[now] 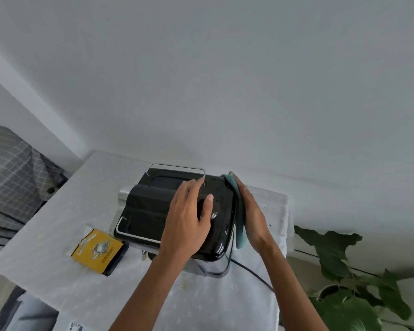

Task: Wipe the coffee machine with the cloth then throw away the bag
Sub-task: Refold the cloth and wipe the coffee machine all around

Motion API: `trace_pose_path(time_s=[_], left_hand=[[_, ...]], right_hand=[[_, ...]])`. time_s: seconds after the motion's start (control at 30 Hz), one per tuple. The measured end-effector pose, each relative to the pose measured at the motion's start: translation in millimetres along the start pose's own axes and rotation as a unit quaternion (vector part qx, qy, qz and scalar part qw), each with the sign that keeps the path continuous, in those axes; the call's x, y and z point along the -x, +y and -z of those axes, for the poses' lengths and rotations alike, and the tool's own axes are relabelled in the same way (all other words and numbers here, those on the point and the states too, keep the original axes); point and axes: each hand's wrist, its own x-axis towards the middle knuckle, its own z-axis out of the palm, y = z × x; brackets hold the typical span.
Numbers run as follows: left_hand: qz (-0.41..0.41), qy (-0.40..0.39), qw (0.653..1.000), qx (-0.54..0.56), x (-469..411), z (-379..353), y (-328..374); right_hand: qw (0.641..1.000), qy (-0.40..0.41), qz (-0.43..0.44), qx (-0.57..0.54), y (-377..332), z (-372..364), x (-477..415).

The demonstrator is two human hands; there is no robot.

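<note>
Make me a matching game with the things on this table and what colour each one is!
Things:
1. boxy glossy coffee machine
2. soft cloth pressed to the machine's side by the right hand
3. flat coffee bag lying on the dotted tablecloth
4. leafy plant beside the table

Colours:
A. yellow
B. green
C. black
D. teal

Pairs: 1-C, 2-D, 3-A, 4-B
</note>
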Motion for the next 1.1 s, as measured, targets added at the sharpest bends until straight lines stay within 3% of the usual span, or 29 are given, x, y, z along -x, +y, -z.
trace_pose_path(time_s=[0.23,0.43,0.73,0.83,0.93,1.1], left_hand=[[0.216,-0.026,0.964,-0.15,-33.0,-28.6,29.7],[0.226,0.031,0.948,-0.223,-38.1,-40.5,36.3],[0.242,0.031,0.944,-0.223,-39.5,-40.7,38.0],[0.246,0.031,0.942,-0.227,-40.8,-41.8,38.1],[0.249,0.029,0.942,-0.224,-41.4,-41.5,38.9],[0.254,0.025,0.942,-0.218,-41.1,-40.3,40.1]], right_hand=[[0.977,-0.203,-0.056,0.038,-17.0,33.1,-60.4],[0.938,-0.315,-0.137,0.049,-1.8,41.1,-100.9],[0.91,-0.37,-0.181,0.042,-17.2,48.0,-122.8],[0.869,-0.437,-0.231,-0.001,19.5,27.1,-156.5],[0.853,-0.472,-0.224,0.004,57.8,18.6,-178.4],[0.884,-0.386,-0.258,0.051,74.1,53.2,-164.0]])
